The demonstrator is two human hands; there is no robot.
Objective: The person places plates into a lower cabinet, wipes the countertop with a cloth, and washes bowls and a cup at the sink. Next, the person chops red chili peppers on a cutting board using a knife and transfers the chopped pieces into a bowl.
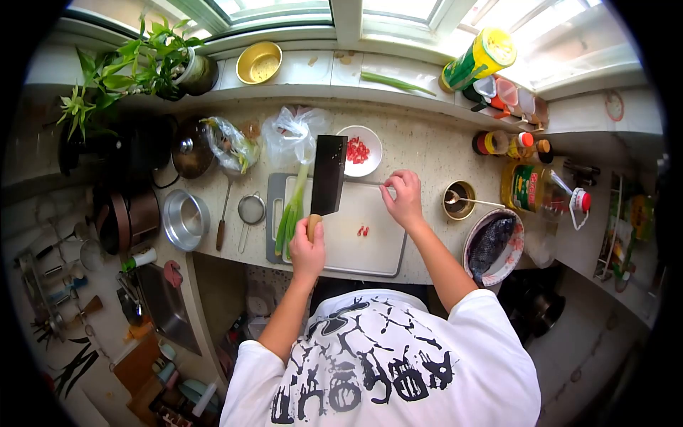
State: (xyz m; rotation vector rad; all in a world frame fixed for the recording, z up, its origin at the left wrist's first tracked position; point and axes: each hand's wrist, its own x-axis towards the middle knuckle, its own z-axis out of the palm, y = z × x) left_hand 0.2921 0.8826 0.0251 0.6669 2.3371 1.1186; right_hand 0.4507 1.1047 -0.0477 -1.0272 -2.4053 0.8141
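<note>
My left hand [308, 250] is closed around the wooden handle of a cleaver [329, 174], its dark blade upright over the left part of the cutting board [377, 249]. Above the board's right edge is my right hand [403, 198], fingers curled with the fingertips close together; whether they hold anything is too small to tell. A few red chopped pieces [363, 231] lie on the board between my hands. Green onions [293, 213] lie along the board's left side, partly behind the cleaver. Beyond the board, a white bowl [366, 168] holds more red pieces.
Right of the board are a small bowl with a spoon [459, 200], a fish [492, 245] on a patterned plate, and an oil jug [530, 187]. To the left are a strainer [251, 209], a metal pot [186, 220] and plastic bags [295, 132].
</note>
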